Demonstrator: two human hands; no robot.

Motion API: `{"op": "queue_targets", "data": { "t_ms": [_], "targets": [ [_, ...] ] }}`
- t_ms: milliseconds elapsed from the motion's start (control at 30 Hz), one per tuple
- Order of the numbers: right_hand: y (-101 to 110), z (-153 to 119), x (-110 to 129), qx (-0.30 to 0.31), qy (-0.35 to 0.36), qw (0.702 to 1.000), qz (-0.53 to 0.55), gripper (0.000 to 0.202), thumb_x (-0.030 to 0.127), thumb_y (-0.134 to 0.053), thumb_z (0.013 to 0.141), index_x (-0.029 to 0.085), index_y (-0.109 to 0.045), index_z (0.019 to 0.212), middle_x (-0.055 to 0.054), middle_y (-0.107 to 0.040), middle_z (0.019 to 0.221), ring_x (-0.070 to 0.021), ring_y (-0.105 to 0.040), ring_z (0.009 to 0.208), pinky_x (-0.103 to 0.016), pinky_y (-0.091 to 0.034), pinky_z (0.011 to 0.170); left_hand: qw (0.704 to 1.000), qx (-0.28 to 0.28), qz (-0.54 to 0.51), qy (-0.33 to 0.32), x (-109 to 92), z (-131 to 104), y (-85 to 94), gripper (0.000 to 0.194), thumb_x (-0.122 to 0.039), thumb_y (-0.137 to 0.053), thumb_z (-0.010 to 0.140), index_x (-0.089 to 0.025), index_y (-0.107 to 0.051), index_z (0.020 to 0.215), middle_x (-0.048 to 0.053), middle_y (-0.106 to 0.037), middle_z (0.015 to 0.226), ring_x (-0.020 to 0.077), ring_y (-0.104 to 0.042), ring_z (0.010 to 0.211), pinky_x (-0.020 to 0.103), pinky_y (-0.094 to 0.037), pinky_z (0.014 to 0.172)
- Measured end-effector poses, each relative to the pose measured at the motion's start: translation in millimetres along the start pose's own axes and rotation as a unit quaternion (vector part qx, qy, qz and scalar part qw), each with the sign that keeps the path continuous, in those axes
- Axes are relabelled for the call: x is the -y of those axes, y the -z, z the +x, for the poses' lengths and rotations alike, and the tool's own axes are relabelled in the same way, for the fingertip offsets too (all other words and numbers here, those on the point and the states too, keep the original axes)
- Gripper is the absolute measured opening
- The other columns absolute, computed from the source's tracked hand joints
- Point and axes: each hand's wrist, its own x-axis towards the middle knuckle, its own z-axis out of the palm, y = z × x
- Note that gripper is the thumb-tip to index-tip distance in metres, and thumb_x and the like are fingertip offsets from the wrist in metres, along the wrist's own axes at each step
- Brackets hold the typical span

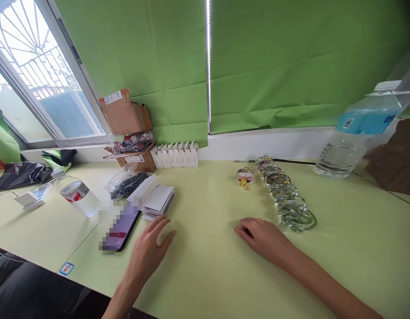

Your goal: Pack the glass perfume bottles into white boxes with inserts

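- On the pale table (pixel 205 266), a stack of white cards (pixel 158 199) is set directly beyond the left hand (pixel 147 248), and a phone (pixel 123 230) is laid just to its left.
- The way beyond and to the right of the right hand (pixel 263 238) is lined by a row of clear discs (pixel 284 190), overlapped.
- Two bottles are seen: a small bottle (pixel 79 196) at left and a large bottle (pixel 354 133) at far right.
- Two cardboard boxes are counted, the upper box (pixel 121 114) and the lower box (pixel 143 160), with plastic wrap (pixel 133 142) between; beside them, white boxes (pixel 175 156) are lined up, too overlapped for a sure count.
- One single disc (pixel 245 174) is set apart, fronted by two gold pieces (pixel 244 182); the row's discs cannot be counted.
- The left hand is angled forward, its fingers bent and its thumb spread away; nothing is held.
- The right hand is turned inward, fingers curled and drawn together; whether anything is pinched cannot be told.
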Motion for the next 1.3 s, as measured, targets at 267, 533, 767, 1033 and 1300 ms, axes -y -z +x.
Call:
{"op": "queue_targets", "data": {
  "t_ms": [267,533,767,1033,1300],
  "targets": [
    [-1,0,-1,-0.005,0.006,1.000,-0.007,0.032,0.034,-0.038,0.093,0.020,-0.047,0.065,-0.001,-0.062,0.070,-0.0175,-0.056,0.063,-0.028,-0.022,0.053,0.946,-0.115,0.170,0.250,80,-29,27.7,0.089,-0.065,-0.045,0.077,-0.004,-0.030,0.141,0.026,-0.034,0.143,0.0397,-0.035,0.131,0.052,-0.035,0.101],
    [2,-1,2,-0.004,0.000,1.000,0.008,0.033,0.034,-0.037,0.093,0.020,-0.048,0.065,-0.002,-0.061,0.070,-0.0173,-0.055,0.063,-0.029,-0.023,0.054,0.931,-0.090,0.177,0.306,113,-40,36.5,0.086,-0.067,-0.038,0.078,-0.008,-0.032,0.140,0.022,-0.048,0.132,0.0369,-0.044,0.125,0.053,-0.034,0.100],
    [2,-1,2,0.000,0.005,1.000,0.007,0.035,0.034,-0.036,0.093,0.020,-0.048,0.064,-0.002,-0.061,0.069,-0.0166,-0.054,0.061,-0.030,-0.023,0.053,0.933,-0.203,0.170,0.244,82,-27,35.4,0.072,-0.062,-0.042,0.081,-0.011,-0.043,0.132,0.020,-0.041,0.141,0.0371,-0.038,0.129,0.053,-0.028,0.106],
    [1,-2,2,-0.004,0.002,1.000,-0.001,0.033,0.033,-0.036,0.093,0.020,-0.045,0.065,-0.001,-0.061,0.070,-0.0165,-0.054,0.061,-0.030,-0.022,0.054,0.993,0.106,-0.029,-0.048,4,7,-1.0,0.044,-0.046,-0.050,0.087,-0.030,-0.052,0.128,0.003,-0.052,0.136,0.0229,-0.051,0.122,0.037,-0.041,0.102],
    [1,-4,3,-0.008,0.003,1.000,-0.010,0.032,0.032,-0.035,0.094,0.020,-0.044,0.065,-0.001,-0.062,0.071,-0.0169,-0.055,0.063,-0.029,-0.020,0.054,0.998,0.057,0.022,0.012,20,39,-15.9,0.045,-0.047,-0.046,0.088,-0.024,-0.053,0.126,0.007,-0.049,0.138,0.0255,-0.051,0.121,0.040,-0.040,0.101]
  ]
}}
